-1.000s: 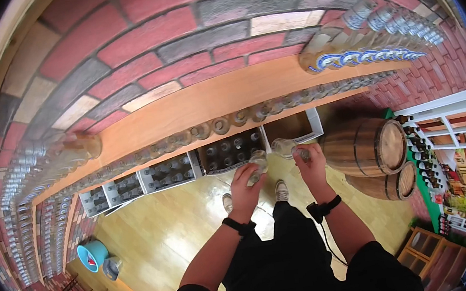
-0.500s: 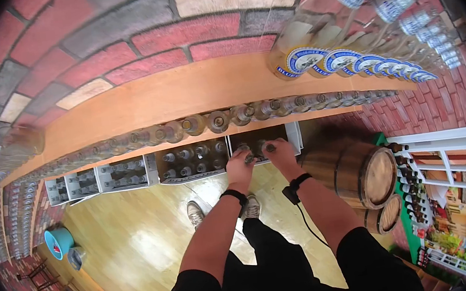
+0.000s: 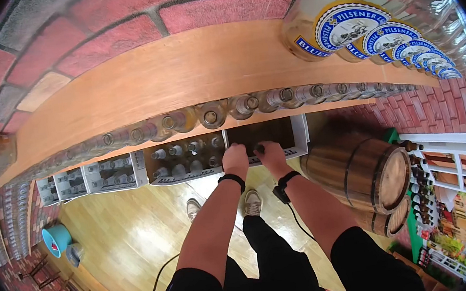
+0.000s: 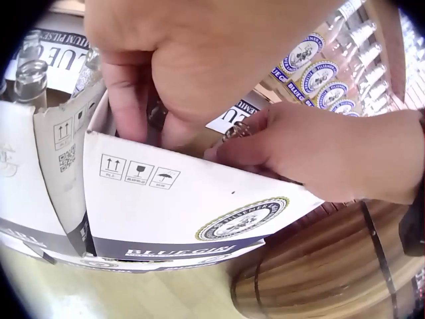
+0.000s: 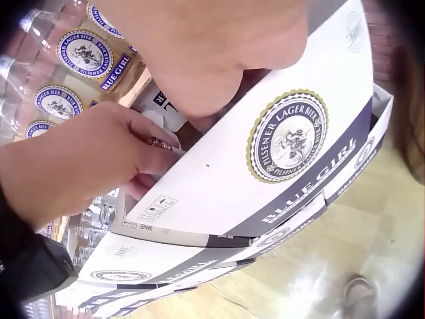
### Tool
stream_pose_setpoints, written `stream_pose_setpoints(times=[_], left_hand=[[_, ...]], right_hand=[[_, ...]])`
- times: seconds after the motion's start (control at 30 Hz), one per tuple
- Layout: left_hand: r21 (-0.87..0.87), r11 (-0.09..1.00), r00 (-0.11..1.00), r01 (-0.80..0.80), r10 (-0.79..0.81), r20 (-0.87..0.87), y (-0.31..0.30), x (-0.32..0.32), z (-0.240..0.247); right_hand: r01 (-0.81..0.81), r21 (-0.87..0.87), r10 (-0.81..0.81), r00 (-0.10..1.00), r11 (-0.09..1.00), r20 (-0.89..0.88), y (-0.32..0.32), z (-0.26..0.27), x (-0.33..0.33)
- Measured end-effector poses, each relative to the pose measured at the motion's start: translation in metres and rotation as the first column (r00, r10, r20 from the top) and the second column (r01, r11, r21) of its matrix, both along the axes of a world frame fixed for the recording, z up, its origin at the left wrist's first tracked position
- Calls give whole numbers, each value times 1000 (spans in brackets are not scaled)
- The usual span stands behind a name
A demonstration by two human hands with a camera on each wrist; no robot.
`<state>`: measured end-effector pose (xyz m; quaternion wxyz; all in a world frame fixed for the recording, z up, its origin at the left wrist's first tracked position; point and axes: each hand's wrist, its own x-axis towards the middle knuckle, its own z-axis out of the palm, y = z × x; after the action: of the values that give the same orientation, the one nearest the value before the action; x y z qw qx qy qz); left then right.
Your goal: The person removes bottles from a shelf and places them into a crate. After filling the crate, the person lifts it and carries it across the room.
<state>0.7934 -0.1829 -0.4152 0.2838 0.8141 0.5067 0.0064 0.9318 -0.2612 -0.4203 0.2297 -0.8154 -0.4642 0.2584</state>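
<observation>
Both hands reach into the rightmost white carton (image 4: pixel 179 199), whose front is printed BLUE GIRL. My left hand (image 3: pixel 236 159) grips a clear glass bottle by its neck (image 5: pixel 161 143), with its fingers down behind the carton's front wall. Close beside it, my right hand (image 3: pixel 273 157) pinches the neck of a second glass bottle (image 4: pixel 236 130). The bodies of both bottles are hidden by the hands and the carton wall. To the left, the neighbouring carton (image 3: pixel 188 178) holds several upright clear bottles (image 3: pixel 193 146).
Above the cartons runs a wooden shelf (image 3: pixel 177 60) with a row of clear bottles (image 3: pixel 212 114) along it. Labelled bottles (image 3: pixel 346 26) stand at the upper right. A wooden barrel (image 3: pixel 351 172) lies right of the cartons. More cartons (image 3: pixel 110 179) continue leftward.
Both hands have moved from in front of the cartons into the rightmost one, lowering a bottle each. The head view has come closer to the shelf.
</observation>
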Motion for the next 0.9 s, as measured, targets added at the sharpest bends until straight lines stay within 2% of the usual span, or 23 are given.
stream_pose_setpoints(times=[0.03, 0.27, 0.37, 0.43, 0.47, 0.53, 0.6, 0.63, 0.67, 0.7, 0.73, 0.8, 0.87, 0.9], left_hand=[[0, 999, 998, 33, -33, -60, -1, 2, 0], [9, 986, 980, 167, -165, -111, -2, -3, 9], [-9, 983, 981, 184, -184, -62, -10, -13, 19], [36, 989, 980, 141, -145, 135, -13, -22, 26], [38, 989, 980, 141, -145, 134, -13, -29, 30], [85, 988, 890, 129, -154, 430, -13, -43, 53], [138, 985, 861, 106, -161, 482, -15, -69, 81], [38, 998, 849, 59, -70, 523, -16, -88, 93], [-65, 998, 832, 15, 24, 555, -15, -108, 102], [-59, 996, 841, -65, 87, 533, -11, -130, 106], [-51, 988, 846, -145, 151, 512, -4, -154, 109], [63, 969, 901, -237, 196, 387, 21, -203, 105], [162, 943, 936, -292, 247, 252, 50, -234, 110], [169, 941, 937, -293, 247, 245, 62, -243, 109]], right_hand=[[3, -4, -3, 1000, 1000, -1, 1, 1, -1], [-55, -189, 73, 993, 980, 88, 10, 13, -5], [-60, -240, 82, 993, 969, 86, 7, 16, -7], [-52, -245, 74, 994, 968, 83, 5, 20, -10], [-26, -218, 45, 996, 976, 82, 4, 22, -11], [-2, -190, 17, 997, 982, 77, -2, 28, -16], [18, -22, -12, 968, 1000, 250, -6, 40, -23], [19, -17, -14, 969, 1000, 247, -4, 57, -32], [12, 115, -52, 936, 993, 347, -3, 75, -41], [-7, 242, -103, 893, 970, 437, -1, 92, -52], [-5, 244, -105, 895, 970, 433, 2, 104, -64], [-167, 373, 50, 951, 913, 305, 11, 116, -97], [-211, 338, 139, 965, 917, 224, 32, 114, -139], [-239, 309, 183, 963, 921, 197, 46, 111, -157]])
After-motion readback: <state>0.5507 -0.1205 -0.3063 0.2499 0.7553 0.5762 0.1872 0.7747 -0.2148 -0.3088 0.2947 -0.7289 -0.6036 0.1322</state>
